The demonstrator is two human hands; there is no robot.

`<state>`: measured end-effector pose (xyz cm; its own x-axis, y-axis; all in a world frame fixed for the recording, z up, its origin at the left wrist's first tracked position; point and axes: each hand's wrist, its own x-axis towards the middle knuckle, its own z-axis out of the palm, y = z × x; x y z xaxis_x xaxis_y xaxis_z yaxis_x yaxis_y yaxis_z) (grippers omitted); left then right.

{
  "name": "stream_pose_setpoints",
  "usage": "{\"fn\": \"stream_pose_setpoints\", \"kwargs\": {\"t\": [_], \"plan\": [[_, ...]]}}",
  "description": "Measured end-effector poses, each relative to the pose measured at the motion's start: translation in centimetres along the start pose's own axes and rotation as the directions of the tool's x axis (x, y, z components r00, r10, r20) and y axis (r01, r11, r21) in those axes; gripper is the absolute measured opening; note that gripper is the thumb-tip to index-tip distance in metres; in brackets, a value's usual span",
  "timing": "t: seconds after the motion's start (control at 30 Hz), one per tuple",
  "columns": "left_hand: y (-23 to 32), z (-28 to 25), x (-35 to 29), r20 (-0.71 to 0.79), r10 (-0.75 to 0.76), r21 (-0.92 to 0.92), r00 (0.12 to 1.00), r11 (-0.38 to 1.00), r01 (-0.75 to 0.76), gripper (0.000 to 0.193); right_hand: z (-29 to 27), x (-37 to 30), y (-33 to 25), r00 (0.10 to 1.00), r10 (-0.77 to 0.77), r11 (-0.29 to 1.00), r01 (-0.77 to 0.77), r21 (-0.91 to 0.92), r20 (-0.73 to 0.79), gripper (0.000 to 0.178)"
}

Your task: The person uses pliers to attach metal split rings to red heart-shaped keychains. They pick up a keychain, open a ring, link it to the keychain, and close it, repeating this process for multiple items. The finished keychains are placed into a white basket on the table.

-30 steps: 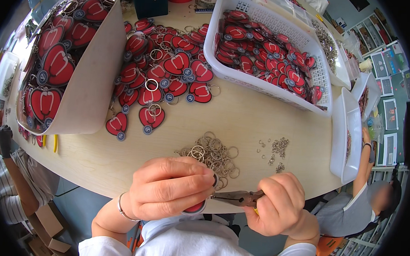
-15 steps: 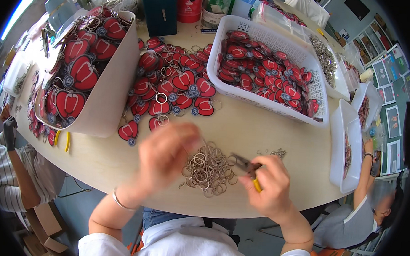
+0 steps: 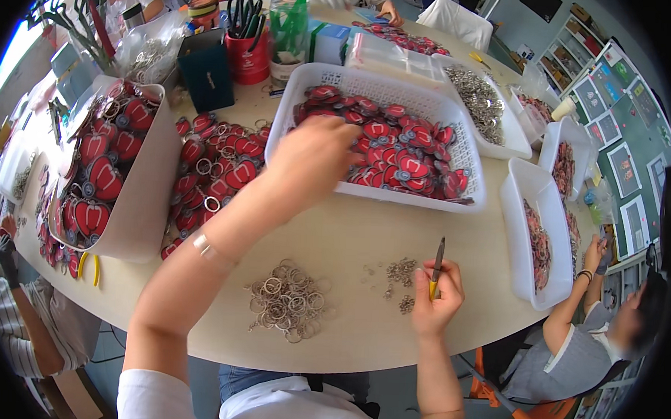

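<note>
My left hand (image 3: 316,162) reaches over the near left rim of a white perforated basket (image 3: 283,132). Its fingers are bent down at the red charms (image 3: 412,164) inside, and their tips are blurred and hidden. The charms are flat, red, each with a small grey disc. My right hand (image 3: 438,300) is closed around pliers (image 3: 440,259) with yellow grips, their dark jaws pointing up. Left of that hand lies a heap of metal key rings with short chains (image 3: 288,300). Small metal links (image 3: 402,271) lie beside the pliers.
A tall white bin (image 3: 138,193) of red keychains stands on the left, with more keychains (image 3: 218,163) spread beside it. Yellow-handled pliers (image 3: 89,268) lie near the table edge. White trays (image 3: 524,255) line the right. Co-workers sit left, right and across the table.
My left hand has moved from above the key rings forward to the basket. My right hand has drawn the pliers away from the ring heap and turned them upright. The view has shifted.
</note>
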<state>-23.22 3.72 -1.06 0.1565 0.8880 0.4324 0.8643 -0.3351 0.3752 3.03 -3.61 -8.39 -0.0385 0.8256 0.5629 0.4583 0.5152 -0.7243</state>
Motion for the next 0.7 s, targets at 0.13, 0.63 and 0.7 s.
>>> {"fn": "stream_pose_setpoints", "kwargs": {"t": [0.13, 0.63, 0.7], "plan": [[1.6, 7.0, 7.3, 0.285, -0.071, -0.008, 0.956, 0.997, 0.076, 0.05, -0.3, 0.0, 0.3, 0.996, -0.059, 0.996, 0.055, -0.073, -0.065, 0.014], [2.7, 5.2, 5.2, -0.065, -0.184, -0.291, 0.981, 0.944, 0.158, 0.031, 0.4, 0.0, 0.6, 0.962, 0.09, 0.996, -0.086, -0.026, 0.258, 0.01], [2.9, 3.1, 3.1, -0.131, -0.169, -0.407, 0.977, 0.908, 0.102, 0.029, 0.5, 0.2, -0.1, 0.935, 0.021, 0.994, 0.019, -0.11, 0.353, 0.011]]}}
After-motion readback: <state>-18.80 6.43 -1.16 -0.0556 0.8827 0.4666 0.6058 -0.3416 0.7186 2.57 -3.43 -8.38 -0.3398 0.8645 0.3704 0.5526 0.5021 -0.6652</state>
